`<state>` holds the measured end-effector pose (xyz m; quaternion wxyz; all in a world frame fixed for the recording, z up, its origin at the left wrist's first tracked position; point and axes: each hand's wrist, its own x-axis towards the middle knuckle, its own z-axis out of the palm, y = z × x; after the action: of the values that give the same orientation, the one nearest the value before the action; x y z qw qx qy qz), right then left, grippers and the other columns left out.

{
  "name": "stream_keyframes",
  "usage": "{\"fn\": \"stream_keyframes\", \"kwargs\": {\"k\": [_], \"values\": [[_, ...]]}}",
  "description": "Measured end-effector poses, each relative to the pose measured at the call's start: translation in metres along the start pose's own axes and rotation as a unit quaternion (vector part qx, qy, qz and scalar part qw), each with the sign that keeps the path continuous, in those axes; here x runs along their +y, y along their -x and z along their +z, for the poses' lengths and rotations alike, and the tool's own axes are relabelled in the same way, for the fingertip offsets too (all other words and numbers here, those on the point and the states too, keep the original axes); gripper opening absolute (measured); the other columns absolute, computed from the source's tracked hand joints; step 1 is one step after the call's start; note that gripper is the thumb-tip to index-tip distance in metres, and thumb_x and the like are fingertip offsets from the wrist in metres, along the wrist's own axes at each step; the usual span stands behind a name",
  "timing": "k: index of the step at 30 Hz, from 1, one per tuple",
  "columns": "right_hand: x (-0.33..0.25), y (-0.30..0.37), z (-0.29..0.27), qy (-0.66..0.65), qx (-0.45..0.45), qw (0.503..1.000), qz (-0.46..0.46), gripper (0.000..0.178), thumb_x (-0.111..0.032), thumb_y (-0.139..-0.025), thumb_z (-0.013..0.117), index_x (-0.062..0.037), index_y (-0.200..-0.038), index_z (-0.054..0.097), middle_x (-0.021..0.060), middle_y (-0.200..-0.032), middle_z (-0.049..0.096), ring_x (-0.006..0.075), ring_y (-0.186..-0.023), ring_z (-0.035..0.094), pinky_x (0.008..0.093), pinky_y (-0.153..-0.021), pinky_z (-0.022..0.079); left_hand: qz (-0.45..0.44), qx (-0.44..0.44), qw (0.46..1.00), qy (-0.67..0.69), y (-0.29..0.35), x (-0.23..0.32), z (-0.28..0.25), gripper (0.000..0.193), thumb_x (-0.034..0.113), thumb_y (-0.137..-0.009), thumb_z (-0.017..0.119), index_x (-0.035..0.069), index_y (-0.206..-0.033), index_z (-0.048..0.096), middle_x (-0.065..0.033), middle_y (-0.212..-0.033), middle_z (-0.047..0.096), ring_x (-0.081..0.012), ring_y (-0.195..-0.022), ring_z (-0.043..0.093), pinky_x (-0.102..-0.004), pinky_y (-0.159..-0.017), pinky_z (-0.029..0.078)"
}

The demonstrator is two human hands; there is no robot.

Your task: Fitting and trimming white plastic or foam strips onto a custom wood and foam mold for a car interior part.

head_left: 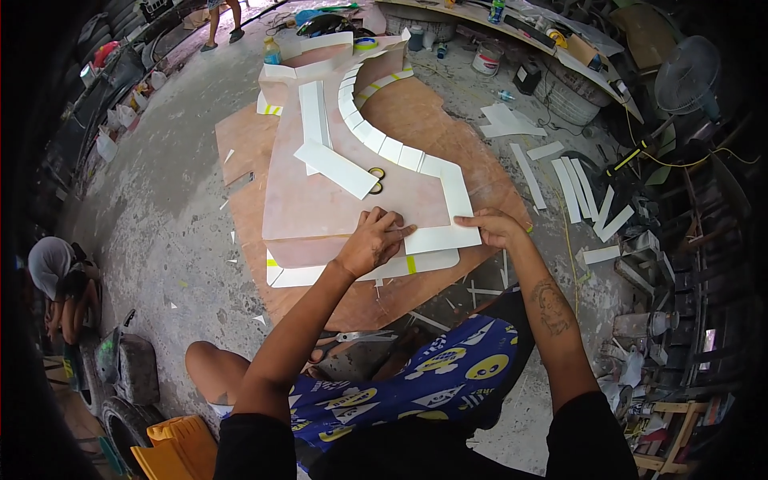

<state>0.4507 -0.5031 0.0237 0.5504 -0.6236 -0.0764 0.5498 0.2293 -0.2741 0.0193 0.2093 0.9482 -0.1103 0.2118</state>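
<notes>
— What lay nearest the person?

— One pair of scissors (352, 339) on the floor by the knee. Beyond it, two hands rested on the work. The left hand (373, 240) lay flat, fingers spread, its grip released, pressing on a pink board (320, 200). The right hand (498, 228) had its fingertips down on a white strip (446, 237); I couldn't tell whether that grip was clenched.

— How did the strip look?

— Flat, white, roughly rectangular, lying at the board's near right corner, between the two hands and touching both. It ended a curved row of about a dozen white pieces (376, 136) running away across the board.

— Anything else on the board?

— Two dark rings (376, 180) beside a slanted white strip (336, 170). Farther right, about six loose white strips (576, 188) lay on the floor, and one paint bucket (486, 58) stood beyond.
</notes>
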Motion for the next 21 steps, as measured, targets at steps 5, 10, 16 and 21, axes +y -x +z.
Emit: {"fn": "stream_keyframes", "kwargs": {"k": [5,10,16,21], "values": [[-0.007,0.016,-0.005,-0.001,0.017,1.0,0.011,0.04,-0.022,-0.085,0.076,0.0077,-0.108,0.063,0.0157,-0.096,0.07,0.0214,-0.085,0.07,0.0344,-0.078,0.058,0.008,0.011,1.0,-0.001,0.002,0.0,-0.001,0.045,0.007,-0.076,0.068,0.016,-0.12,0.067,-0.0049,-0.107,0.056,-0.0267,-0.096,0.048,-0.0384,-0.084,0.039],[0.0,0.011,-0.007,0.07,0.042,0.996,-0.042,0.038,-0.022,-0.088,0.073,0.0063,-0.111,0.063,0.0121,-0.095,0.071,0.0175,-0.082,0.069,0.0303,-0.074,0.058,0.002,0.006,1.0,0.003,0.001,0.0,-0.002,0.046,0.007,-0.077,0.068,0.017,-0.121,0.066,-0.0049,-0.108,0.056,-0.0268,-0.096,0.048,-0.0384,-0.085,0.039],[0.004,0.015,-0.003,-0.007,0.025,0.999,-0.034,0.039,-0.023,-0.087,0.073,0.0066,-0.11,0.063,0.0135,-0.091,0.071,0.0199,-0.081,0.07,0.0322,-0.072,0.058,0.016,0.016,1.0,0.0,0.003,-0.002,-0.002,0.046,0.006,-0.077,0.068,0.016,-0.122,0.066,-0.0056,-0.109,0.056,-0.0271,-0.097,0.048,-0.0383,-0.085,0.039],[0.018,0.005,0.013,-0.09,0.089,0.987,-0.096,0.036,-0.018,-0.088,0.072,0.0081,-0.111,0.062,0.0124,-0.099,0.069,0.0182,-0.087,0.069,0.0277,-0.076,0.057,0.005,0.009,1.0,0.01,0.002,-0.001,-0.002,0.049,0.005,-0.075,0.068,0.017,-0.122,0.066,-0.0059,-0.109,0.056,-0.0272,-0.096,0.048,-0.0381,-0.085,0.04]]}}
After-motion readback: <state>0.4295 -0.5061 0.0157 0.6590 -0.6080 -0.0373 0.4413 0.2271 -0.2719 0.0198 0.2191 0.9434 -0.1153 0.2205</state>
